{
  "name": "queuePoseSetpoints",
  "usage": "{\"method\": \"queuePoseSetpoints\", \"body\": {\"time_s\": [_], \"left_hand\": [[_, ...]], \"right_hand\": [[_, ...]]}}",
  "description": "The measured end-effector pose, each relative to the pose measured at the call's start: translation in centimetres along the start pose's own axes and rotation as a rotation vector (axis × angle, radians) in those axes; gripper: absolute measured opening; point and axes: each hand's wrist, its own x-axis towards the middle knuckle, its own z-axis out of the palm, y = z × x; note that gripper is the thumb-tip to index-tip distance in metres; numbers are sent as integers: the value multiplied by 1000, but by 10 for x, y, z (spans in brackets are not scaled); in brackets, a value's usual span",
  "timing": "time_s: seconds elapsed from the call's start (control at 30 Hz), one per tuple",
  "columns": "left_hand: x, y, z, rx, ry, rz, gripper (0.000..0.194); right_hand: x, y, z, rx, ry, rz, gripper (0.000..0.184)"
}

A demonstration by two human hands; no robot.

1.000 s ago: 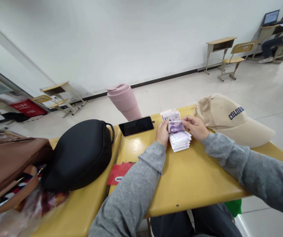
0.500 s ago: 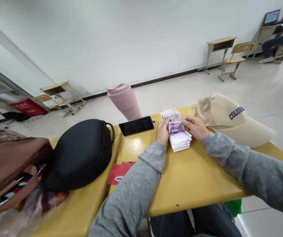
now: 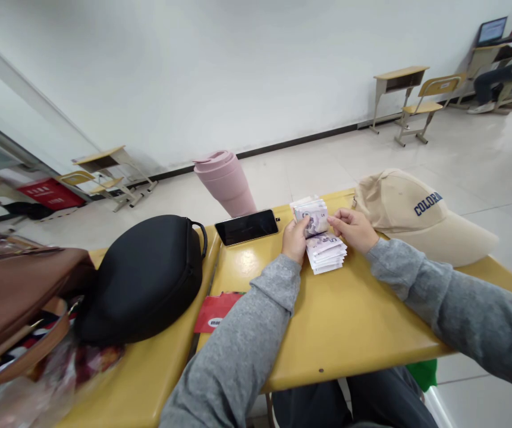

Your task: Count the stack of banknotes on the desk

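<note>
A wad of purple and white banknotes (image 3: 326, 252), printed with the figure 5, is bent over in the middle above the yellow desk (image 3: 349, 315). Its lower ends fan out toward me, and the rest stands up behind. My left hand (image 3: 295, 239) grips the wad from the left, thumb pressed on the front note. On the other side, my right hand (image 3: 354, 229) has thumb and forefinger pinched together at the right edge of the notes. Whether a single note is between those fingertips is too small to make out.
Behind the notes stand a pink tumbler (image 3: 226, 181) and a black phone (image 3: 247, 227). A beige cap (image 3: 398, 208) lies at the right. Leftward are a red packet (image 3: 215, 312), a black case (image 3: 144, 279) and a brown bag (image 3: 24, 291). A person (image 3: 500, 77) sits far right.
The purple portrait note in front has flipped down and away, so faces printed with 5 now show. My right fingers have shifted slightly; my left hand keeps its grip.
</note>
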Motion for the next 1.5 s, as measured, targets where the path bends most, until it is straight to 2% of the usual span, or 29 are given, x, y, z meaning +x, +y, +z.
{"method": "queuePoseSetpoints", "body": {"time_s": [0.13,0.47,0.73,1.37,1.5], "left_hand": [[0,-1,0,-11,-23,-31,31],[-1,-1,-1,-4,-58,-37,29],[2,0,-1,-7,20,5,28],[2,-5,-4,28,-6,35,31],[2,-3,-4,47,25,34,29]], "right_hand": [[1,3,1,-12,37,47,36],[2,6,1,-31,5,38,34],[2,7,0,-46,17,-16,32],[-2,-1,3,145,-74,-56,27],[-3,-2,4,196,-107,-33,24]]}}
